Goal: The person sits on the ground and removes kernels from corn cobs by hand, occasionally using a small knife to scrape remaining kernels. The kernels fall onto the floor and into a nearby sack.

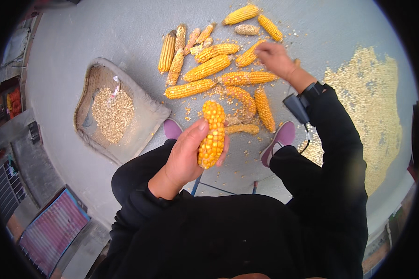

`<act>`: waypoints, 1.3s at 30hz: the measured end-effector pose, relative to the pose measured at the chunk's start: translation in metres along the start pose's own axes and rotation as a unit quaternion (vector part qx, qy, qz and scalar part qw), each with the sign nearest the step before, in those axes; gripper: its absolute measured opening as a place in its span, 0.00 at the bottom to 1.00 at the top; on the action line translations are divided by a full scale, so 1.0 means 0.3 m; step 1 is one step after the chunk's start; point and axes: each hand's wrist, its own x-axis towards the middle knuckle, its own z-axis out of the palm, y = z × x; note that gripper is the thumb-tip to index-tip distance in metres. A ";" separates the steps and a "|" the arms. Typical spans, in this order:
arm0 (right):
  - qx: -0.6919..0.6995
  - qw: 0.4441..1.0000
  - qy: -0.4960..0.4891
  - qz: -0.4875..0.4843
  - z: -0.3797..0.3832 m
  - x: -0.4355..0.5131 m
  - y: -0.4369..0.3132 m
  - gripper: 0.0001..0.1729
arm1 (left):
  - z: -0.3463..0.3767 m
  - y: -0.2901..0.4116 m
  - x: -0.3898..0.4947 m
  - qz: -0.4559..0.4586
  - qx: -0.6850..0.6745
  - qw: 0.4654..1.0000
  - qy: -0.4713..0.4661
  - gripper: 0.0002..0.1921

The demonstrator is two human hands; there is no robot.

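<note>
My left hand is closed around a yellow corn cob, held upright in front of my body. Farther out, my right hand is over the upper end of another corn cob on the concrete floor; its fingers are slightly blurred, and whether they grip the cob I cannot tell. Several more cobs lie around it, among them a long one just below the hand and one above. Some cobs at the left of the group, such as one, are partly stripped. Loose kernels lie scattered between them.
A woven scoop basket with a heap of kernels stands left of my feet. A wide layer of kernels covers the floor at the right. My purple shoes flank the nearest cobs. A blue metal frame shows beneath me.
</note>
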 end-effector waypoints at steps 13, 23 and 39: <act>0.012 0.991 -0.065 -0.116 0.029 -0.605 -0.568 0.19 | 0.105 -0.103 -0.083 0.040 0.074 0.992 -0.090 0.15; -0.203 0.968 0.144 -0.034 -0.395 -0.499 -0.555 0.13 | 0.165 -0.069 -0.096 0.112 0.051 0.987 -0.107 0.13; -0.337 0.880 0.330 0.054 -0.644 -1.143 -0.151 0.08 | 0.145 -0.086 -0.127 0.126 0.064 0.978 -0.152 0.16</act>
